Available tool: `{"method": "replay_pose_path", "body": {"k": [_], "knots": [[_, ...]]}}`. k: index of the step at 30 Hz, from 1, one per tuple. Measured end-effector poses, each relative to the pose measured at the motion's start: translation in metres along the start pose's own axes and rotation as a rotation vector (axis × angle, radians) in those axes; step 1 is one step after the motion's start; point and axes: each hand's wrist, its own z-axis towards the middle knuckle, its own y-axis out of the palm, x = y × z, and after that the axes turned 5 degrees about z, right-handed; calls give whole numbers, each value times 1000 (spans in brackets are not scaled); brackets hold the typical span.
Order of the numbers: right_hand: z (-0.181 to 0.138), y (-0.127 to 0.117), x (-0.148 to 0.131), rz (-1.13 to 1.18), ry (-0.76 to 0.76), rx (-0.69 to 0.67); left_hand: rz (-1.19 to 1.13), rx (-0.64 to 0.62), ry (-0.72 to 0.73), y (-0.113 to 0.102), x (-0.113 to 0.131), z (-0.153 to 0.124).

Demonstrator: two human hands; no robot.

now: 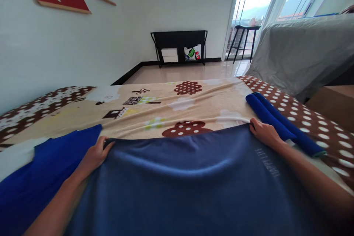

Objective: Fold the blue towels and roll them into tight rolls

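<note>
Left hand: my left hand (97, 153) pinches the far left corner of the cloth, thumb on top and fingers curled beneath.
Right hand: my right hand (264, 132) grips the far right corner of the same cloth, fingers closed over its edge.
Dark blue cloth: the wide, smooth, dark blue cloth (182, 191) with small pale lettering near my right forearm is stretched between my hands, its far edge nearly straight, a curved fold sagging below it; it spreads towards me, and I cannot tell how much of it rests on anything.
Blanket: the cream plush blanket (157, 94) with brown printed shapes and a brown, white-dotted border lies wrinkled beyond that edge.
Left side: a crumpled royal-blue cloth (55, 166) lies on the blanket beside my left forearm.
Right side: a royal-blue fabric bundle in two long rolls (272, 118) lies on the blanket, just beyond my right hand.
Far wall: a low black rack (179, 38) stands there, holding white boxes (169, 55).
Window: a black stool (247, 28) stands before it.
</note>
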Motion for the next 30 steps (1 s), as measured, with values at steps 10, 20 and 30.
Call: {"method": "replay_pose_path", "body": {"k": [10, 20, 30], "knots": [[-2, -3, -5, -15, 0, 96, -57, -33, -37, -12, 11, 2], [-18, -33, -37, 87, -55, 244, 145, 181, 1, -37, 87, -36], [18, -7, -199, 374, -439, 47, 26, 21, 530, 33, 273, -34]]}}
